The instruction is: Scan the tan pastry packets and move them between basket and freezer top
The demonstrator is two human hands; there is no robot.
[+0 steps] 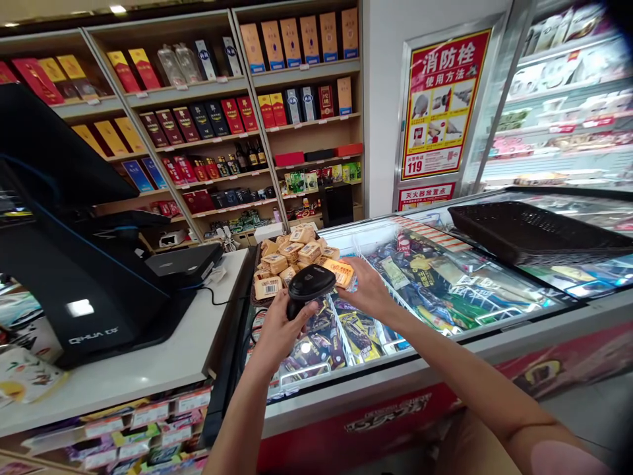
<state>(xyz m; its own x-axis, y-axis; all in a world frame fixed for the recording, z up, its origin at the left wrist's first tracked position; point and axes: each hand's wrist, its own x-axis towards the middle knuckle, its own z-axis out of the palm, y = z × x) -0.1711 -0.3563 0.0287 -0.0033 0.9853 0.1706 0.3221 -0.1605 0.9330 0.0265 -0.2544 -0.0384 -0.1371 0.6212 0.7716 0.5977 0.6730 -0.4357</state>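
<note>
My left hand (283, 328) is wrapped round the handle of a black barcode scanner (312, 282), whose head points away from me. Pinched in my right hand (366, 290) is a small orange-and-cream food package (339, 271), close to the right side of the scanner head. Behind the scanner, a heap of similar wrapped packages (291, 254) fills a dark basket (256, 302) on the freezer's left end. A barcode label shows on the package nearest the basket's front.
A glass-topped chest freezer (445, 348) holds bagged frozen goods under my hands. On its right lies a black woven tray (534, 231). The white counter (188, 349) at left carries a black checkout terminal (99, 277). Shelves of boxed bottles (208, 119) stand behind.
</note>
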